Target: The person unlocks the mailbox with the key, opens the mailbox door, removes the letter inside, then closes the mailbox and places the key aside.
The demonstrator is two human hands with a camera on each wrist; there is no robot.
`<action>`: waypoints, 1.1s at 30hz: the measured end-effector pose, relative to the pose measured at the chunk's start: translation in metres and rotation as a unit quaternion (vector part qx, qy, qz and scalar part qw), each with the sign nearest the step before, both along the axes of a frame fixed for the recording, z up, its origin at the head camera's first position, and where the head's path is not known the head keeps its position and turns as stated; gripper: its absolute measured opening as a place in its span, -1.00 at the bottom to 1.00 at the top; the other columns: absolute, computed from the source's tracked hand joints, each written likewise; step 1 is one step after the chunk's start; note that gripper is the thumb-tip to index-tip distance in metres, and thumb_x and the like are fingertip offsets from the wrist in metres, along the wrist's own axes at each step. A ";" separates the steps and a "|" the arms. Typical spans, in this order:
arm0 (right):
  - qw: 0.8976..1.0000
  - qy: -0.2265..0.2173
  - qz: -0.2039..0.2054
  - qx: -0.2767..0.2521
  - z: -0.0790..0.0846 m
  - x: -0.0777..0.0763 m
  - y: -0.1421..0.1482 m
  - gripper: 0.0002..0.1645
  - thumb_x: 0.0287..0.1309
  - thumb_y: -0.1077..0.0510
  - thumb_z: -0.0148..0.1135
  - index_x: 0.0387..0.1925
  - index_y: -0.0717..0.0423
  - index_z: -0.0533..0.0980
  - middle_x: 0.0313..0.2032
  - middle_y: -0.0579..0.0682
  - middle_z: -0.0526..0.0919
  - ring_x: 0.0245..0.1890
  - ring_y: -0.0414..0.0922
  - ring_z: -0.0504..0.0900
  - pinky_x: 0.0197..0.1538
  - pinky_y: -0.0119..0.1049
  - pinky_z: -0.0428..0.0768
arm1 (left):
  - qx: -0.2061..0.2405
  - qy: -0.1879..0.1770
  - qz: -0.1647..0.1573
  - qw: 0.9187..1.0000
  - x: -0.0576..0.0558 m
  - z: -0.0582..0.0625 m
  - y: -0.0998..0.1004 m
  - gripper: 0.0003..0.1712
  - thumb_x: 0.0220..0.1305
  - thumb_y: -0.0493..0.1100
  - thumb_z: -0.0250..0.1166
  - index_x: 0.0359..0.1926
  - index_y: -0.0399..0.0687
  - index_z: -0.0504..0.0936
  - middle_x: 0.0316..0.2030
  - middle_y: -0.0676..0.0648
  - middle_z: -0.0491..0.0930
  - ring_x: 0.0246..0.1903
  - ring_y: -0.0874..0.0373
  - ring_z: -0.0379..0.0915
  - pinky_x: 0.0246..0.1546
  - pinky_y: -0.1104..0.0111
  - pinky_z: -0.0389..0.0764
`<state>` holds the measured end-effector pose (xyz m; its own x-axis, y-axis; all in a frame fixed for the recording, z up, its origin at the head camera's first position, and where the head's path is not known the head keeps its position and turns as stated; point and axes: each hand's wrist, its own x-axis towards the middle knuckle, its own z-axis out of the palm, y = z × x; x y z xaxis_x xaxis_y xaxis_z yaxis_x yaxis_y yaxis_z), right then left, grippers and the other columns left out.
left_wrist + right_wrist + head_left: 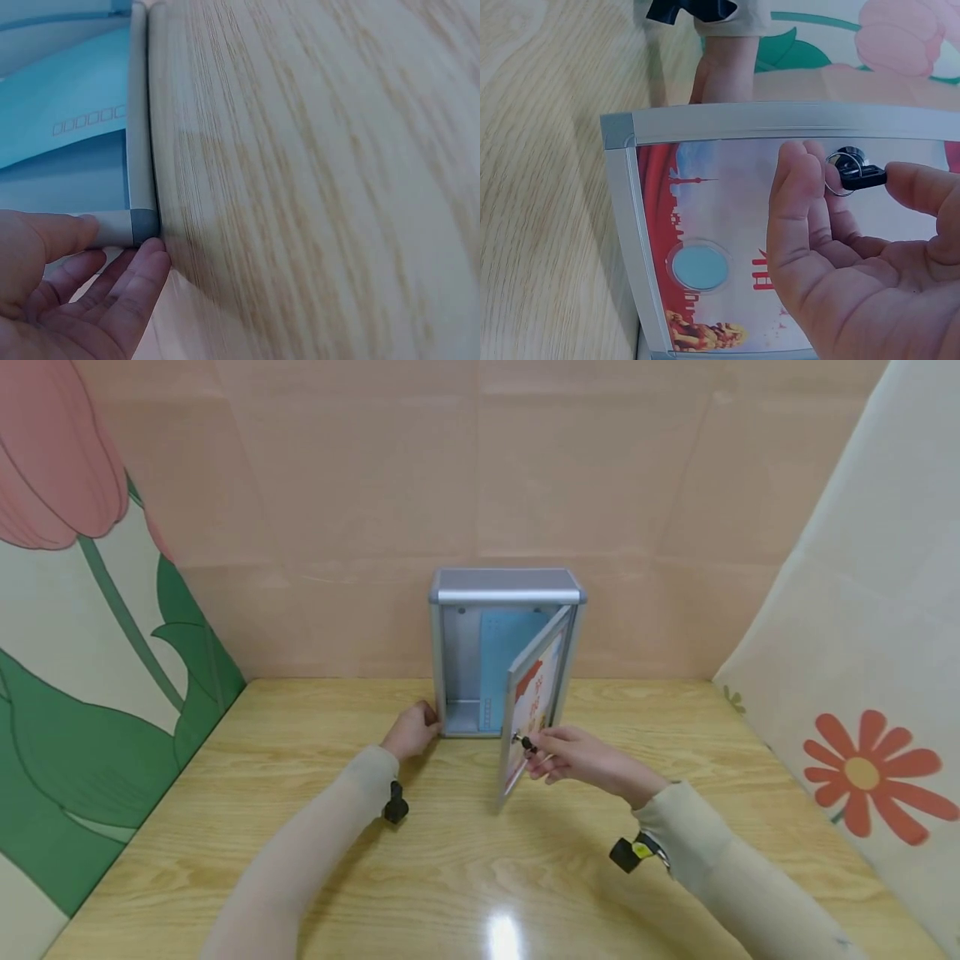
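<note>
A silver, metal-framed rectangular box [506, 583] with grey corners stands upright at the far middle of the glossy, yellow wood-grain table [450, 868], a flat light-blue envelope [493, 668] inside. The left hand [410, 732] grips the box's lower left corner; the right hand [579, 758] pinches a black key [528, 744] at the ajar, red-and-white printed door [529, 689].

Pale wood-grain tabletop [465, 860], silver-framed box [462, 652] upright on it
</note>
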<state>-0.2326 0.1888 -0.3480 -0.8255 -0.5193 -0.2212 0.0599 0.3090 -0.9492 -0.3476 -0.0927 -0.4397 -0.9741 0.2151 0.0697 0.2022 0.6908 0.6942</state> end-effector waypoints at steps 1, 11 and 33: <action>1.000 0.003 0.002 0.001 0.000 0.001 0.001 -0.46 0.49 0.06 -0.17 0.10 0.56 0.27 -0.24 0.03 0.61 -0.23 -0.18 0.65 -0.18 -0.37 0.61 | 0.002 -0.003 0.000 1.000 0.000 0.000 0.000 -0.86 0.31 -0.27 0.23 -0.22 -0.27 0.47 -0.41 -0.13 0.53 -0.47 0.11 0.41 -0.46 0.36 0.47; 1.000 0.015 0.011 0.019 0.003 0.006 0.009 -0.42 0.50 0.06 -0.18 0.18 0.57 0.22 -0.19 0.06 0.61 -0.19 -0.18 0.64 -0.14 -0.37 0.61 | 0.003 -0.002 0.003 1.000 0.002 0.000 -0.001 -0.87 0.31 -0.27 0.23 -0.22 -0.27 0.48 -0.40 -0.14 0.54 -0.48 0.13 0.41 -0.47 0.38 0.47; 0.999 0.017 0.027 0.011 0.001 -0.001 0.014 -0.50 0.50 0.06 -0.17 0.09 0.49 0.29 -0.20 0.04 0.61 -0.21 -0.19 0.64 -0.15 -0.37 0.62 | 0.228 0.120 -0.056 0.964 0.040 0.043 0.064 -0.80 0.49 -0.23 -0.05 0.01 -0.23 0.38 -0.14 -0.28 0.53 -0.19 0.02 0.53 -0.20 0.31 0.60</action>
